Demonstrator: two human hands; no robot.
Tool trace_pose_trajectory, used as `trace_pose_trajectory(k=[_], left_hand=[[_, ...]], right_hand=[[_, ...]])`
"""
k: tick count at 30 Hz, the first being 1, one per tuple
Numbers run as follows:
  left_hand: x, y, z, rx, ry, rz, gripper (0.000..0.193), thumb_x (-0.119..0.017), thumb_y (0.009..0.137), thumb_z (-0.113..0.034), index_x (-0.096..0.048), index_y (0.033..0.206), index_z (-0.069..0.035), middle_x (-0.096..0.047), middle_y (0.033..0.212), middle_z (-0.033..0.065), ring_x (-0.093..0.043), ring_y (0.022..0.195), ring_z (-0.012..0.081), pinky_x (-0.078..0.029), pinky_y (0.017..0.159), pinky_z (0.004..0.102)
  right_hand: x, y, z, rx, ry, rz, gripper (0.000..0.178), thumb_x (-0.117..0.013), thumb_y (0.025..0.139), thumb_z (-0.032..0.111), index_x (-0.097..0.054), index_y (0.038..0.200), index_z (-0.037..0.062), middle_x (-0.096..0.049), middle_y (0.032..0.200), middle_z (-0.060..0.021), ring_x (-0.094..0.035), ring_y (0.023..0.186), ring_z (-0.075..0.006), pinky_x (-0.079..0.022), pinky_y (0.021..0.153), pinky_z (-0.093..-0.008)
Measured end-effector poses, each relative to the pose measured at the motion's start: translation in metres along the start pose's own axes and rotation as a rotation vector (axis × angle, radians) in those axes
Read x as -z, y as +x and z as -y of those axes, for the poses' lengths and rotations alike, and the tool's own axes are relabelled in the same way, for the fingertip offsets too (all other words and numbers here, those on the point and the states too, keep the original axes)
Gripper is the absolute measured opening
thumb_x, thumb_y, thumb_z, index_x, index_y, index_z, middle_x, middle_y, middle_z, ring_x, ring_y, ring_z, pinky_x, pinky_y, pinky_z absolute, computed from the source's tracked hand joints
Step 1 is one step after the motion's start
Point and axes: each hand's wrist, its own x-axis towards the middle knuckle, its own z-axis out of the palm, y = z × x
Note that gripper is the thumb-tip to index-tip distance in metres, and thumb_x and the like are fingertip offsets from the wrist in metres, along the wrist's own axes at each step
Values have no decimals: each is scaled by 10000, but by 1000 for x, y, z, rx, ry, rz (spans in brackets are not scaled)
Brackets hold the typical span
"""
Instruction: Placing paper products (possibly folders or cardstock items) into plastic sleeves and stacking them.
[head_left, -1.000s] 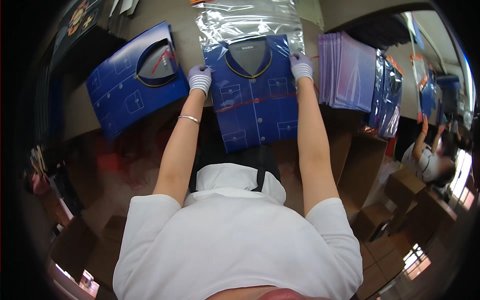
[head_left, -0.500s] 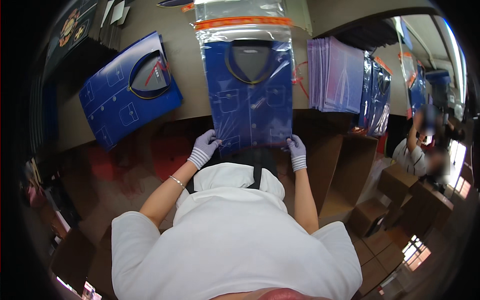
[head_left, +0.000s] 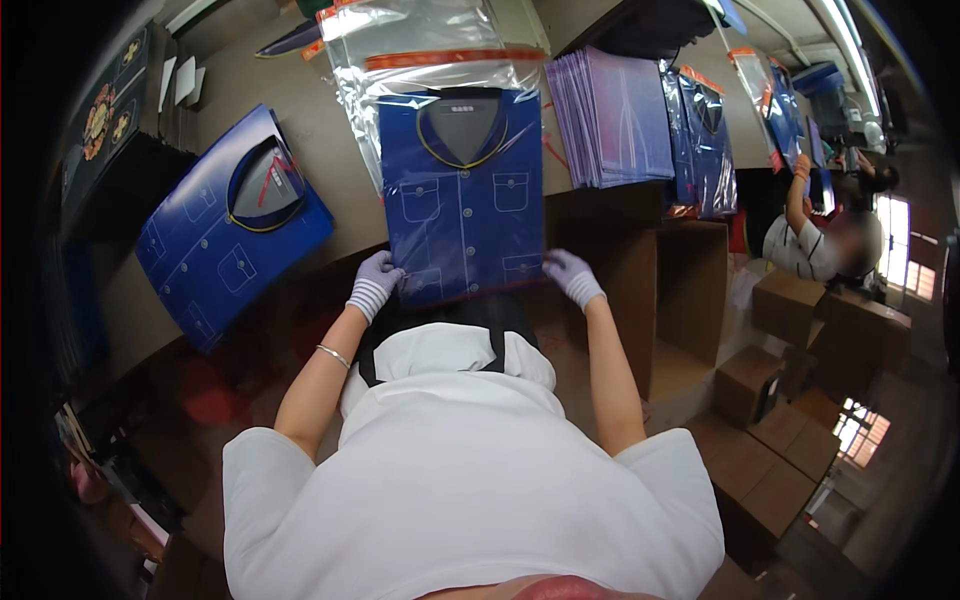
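- Left hand [head_left: 377, 282] is gripping the blue folder [head_left: 466, 235] by its left edge.
- Right hand [head_left: 573, 278] is resting at its right edge (grip unclear).
- Folder is overhanging the bench's [head_left: 328, 140] near edge.

To the left of the blue shirt-shaped pack in clear plastic [head_left: 468, 225], you can pass over gray-brown tabletop [head_left: 335, 185] until the blue shirt-shaped folder with a dark collar [head_left: 205, 245] blocks you. Right of the pack, you have a narrow gap before the slanted purple-blue stack [head_left: 615, 125]. Beyond its top, clear orange-edged plastic bags [head_left: 415, 25] obstruct you.
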Motion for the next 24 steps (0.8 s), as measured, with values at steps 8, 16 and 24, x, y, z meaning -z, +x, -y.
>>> trace_pose_trajectory(k=[8, 16, 24], left_hand=[[21, 1, -59, 24, 478, -145, 251, -638, 768, -199, -600, 915, 1, -652, 793, 141, -634, 725, 240, -491, 693, 322], [38, 95, -109, 17, 397, -524, 291, -637, 726, -268, -607, 923, -56, -636, 826, 136, -613, 789, 289, -471, 731, 366], [45, 123, -105, 51, 410, -552, 182, -650, 737, -173, -656, 865, -43, -664, 810, 90, -626, 747, 178, -476, 721, 280]], right_hand=[[57, 156, 69, 1, 89, -549, 246, -605, 770, 231, -633, 946, 62, -621, 905, -181, -596, 862, -335, -468, 758, -359], [59, 218, 95, -205, 192, -403, 245, -687, 728, 213, -655, 935, 87, -653, 840, -126, -624, 786, -224, -478, 715, -311], [73, 235, 56, 91, 780, -98, 234, -555, 786, 16, -594, 1014, -22, -644, 828, -68, -589, 698, -137, -458, 636, -224]])
